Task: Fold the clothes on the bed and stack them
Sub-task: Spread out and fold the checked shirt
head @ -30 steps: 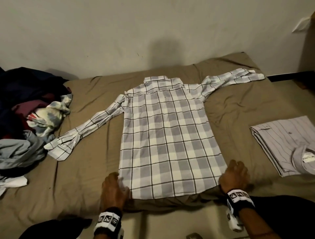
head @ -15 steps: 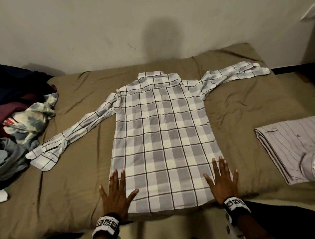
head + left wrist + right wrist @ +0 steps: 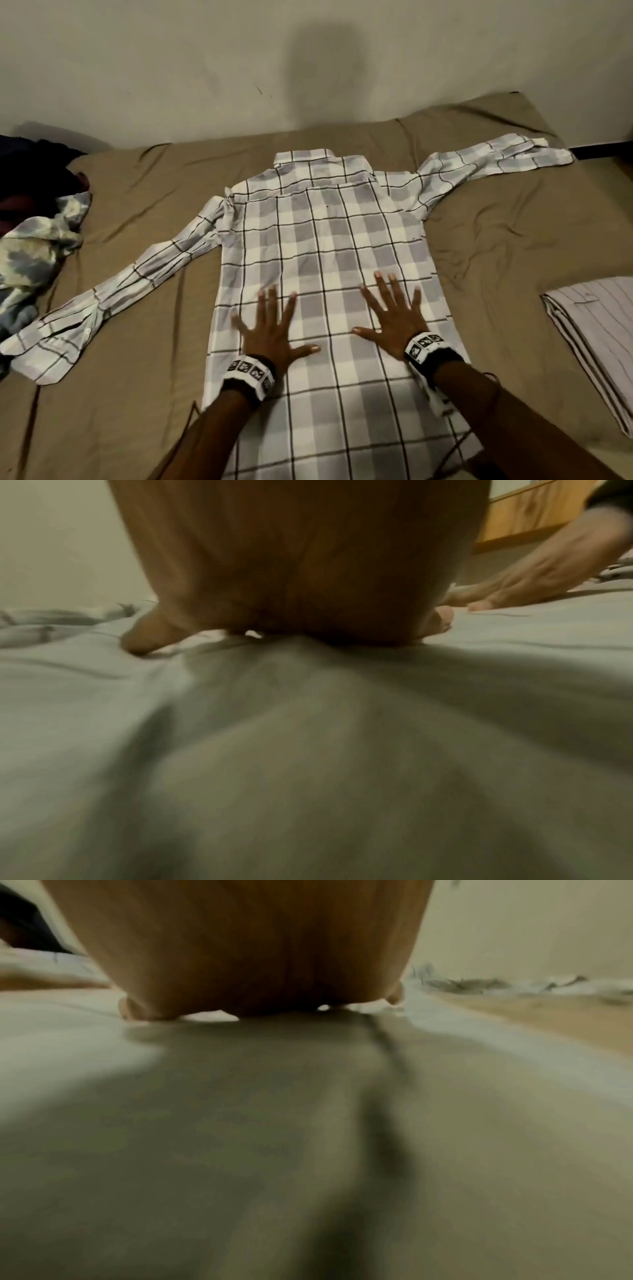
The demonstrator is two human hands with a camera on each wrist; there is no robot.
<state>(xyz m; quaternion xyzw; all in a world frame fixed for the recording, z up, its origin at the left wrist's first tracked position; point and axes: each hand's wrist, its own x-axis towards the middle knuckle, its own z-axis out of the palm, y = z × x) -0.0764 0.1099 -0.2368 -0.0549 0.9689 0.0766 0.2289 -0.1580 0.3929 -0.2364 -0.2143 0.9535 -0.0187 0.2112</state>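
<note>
No readable text, label, brand, number or sign shows anywhere.

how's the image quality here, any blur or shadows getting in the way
Head view: dim, warm light, fairly sharp; a head-shaped shadow falls on the wall above the plaid shirt, and the left hand's fingers are slightly smeared. Left wrist view: soft and blurred, the left hand filling the top. Right wrist view: likewise blurred, fabric detail lost.

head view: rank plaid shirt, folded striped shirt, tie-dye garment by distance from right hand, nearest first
1. plaid shirt: under the right hand, which presses flat on it.
2. striped shirt: folded, off to the right.
3. tie-dye garment: far left, past the left hand.
</note>
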